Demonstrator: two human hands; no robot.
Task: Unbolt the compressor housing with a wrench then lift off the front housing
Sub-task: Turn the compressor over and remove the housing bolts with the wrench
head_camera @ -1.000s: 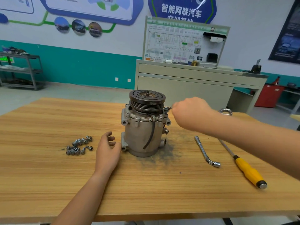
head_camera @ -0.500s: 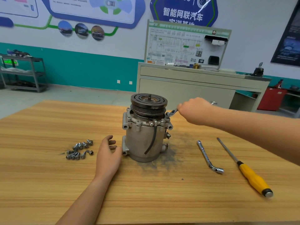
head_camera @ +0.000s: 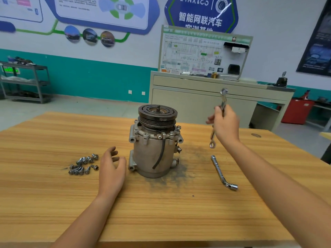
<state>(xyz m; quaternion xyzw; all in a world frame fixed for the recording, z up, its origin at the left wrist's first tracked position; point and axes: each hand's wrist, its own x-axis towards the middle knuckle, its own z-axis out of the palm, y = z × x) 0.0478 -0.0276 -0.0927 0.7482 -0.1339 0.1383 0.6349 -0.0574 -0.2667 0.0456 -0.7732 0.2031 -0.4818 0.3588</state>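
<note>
the compressor (head_camera: 154, 154) stands upright on the bench (head_camera: 53, 203), about midway between its left and right edges and nearer the far edge than the near one, with its pulley (head_camera: 157, 113) on top and a dark smudge of grime round its foot. the right hand (head_camera: 226, 124) grips a combination wrench (head_camera: 223, 102) by the middle of the shank, fingers curled round it. the tool is almost upright in the air to the right of the compressor and touches nothing. the left hand (head_camera: 112, 167) lies on the bench just beside the foot of the body, fingers loosely curled, holding nothing. bolt heads (head_camera: 146, 135) show round the flange of the front housing (head_camera: 141, 130), so the step in hand looks to be seating the wrench on the next one. done well, i judge, the ring end goes down square over the head so it cannot slip, the left hand clasps the body against turning, and the swings are short, because the pulley stands close above the heads. there is open room to the right and toward the near edge. an l-shaped socket wrench (head_camera: 221, 171) lies on the bench right of the compressor, and loose bolts (head_camera: 83, 166) are heaped beyond the left hand, toward the left edge.
</note>
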